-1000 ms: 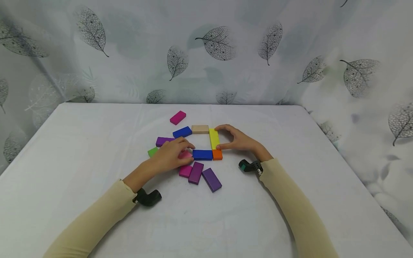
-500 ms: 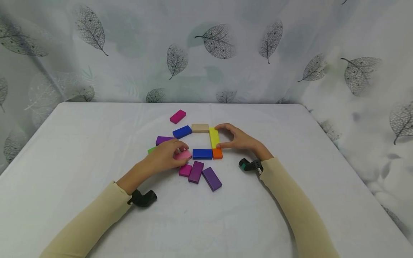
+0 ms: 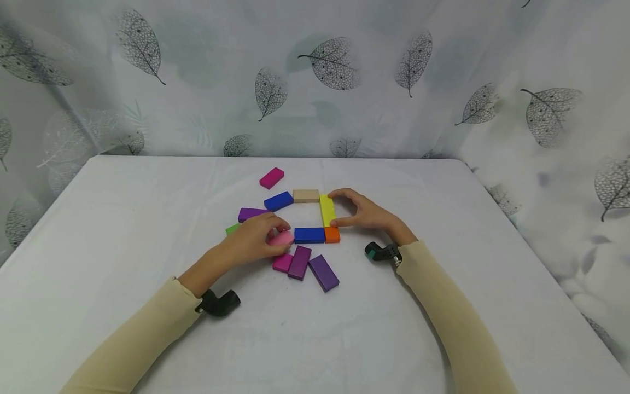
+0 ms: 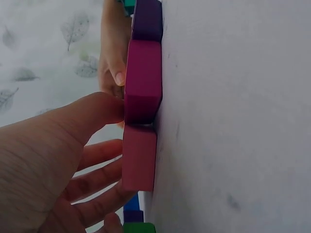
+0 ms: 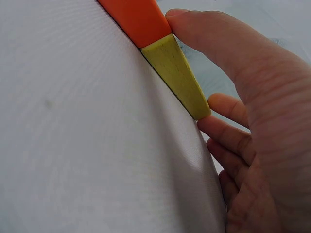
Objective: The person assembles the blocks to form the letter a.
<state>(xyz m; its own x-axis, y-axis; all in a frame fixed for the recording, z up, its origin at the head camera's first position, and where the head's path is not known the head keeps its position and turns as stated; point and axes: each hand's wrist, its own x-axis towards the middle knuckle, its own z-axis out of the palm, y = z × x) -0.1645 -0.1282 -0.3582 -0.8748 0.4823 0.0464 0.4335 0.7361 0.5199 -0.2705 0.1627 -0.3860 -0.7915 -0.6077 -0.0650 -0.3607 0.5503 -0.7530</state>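
My left hand pinches a light pink block between thumb and fingers, flat on the table. The block's right end lies at or very near the left end of a blue block. An orange block adjoins that blue block's right end. My right hand spans a yellow block, fingertips at its far end and thumb at its near end by the orange block. The right wrist view shows the thumb beside the yellow and orange joint. My left hand partly hides a green block.
A tan block meets the yellow one's far end. Behind my left hand are a blue block and a purple block. Magenta, plum and violet blocks lie in front; another magenta block lies farther back.
My left hand has drawn back a little to the left, uncovering more of the light pink block, then shifted slightly right with it. The right hand has stayed at the yellow block.
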